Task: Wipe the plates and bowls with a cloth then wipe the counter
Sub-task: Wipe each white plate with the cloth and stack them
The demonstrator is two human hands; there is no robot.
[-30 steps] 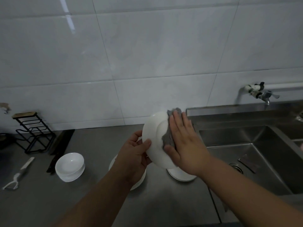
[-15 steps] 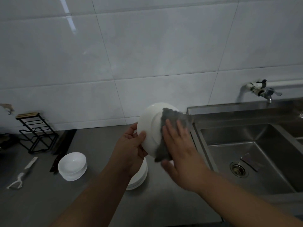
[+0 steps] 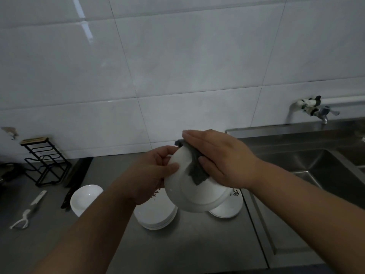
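Observation:
A white plate is held in the air above the counter, its underside turned toward me. My left hand grips its left rim, thumb on the underside. My right hand lies flat with straight fingers and presses a grey cloth against the plate's upper right. Below on the steel counter stand a stack of white plates, another white plate to its right, and stacked white bowls at the left.
A steel sink lies to the right, a wall tap above it. At the left stand a black wire rack, dark utensils and a white peeler. The tiled wall backs the counter.
The plate has tilted so its underside faces me more fully. My right hand with the cloth slid from the plate's middle up to its top right edge.

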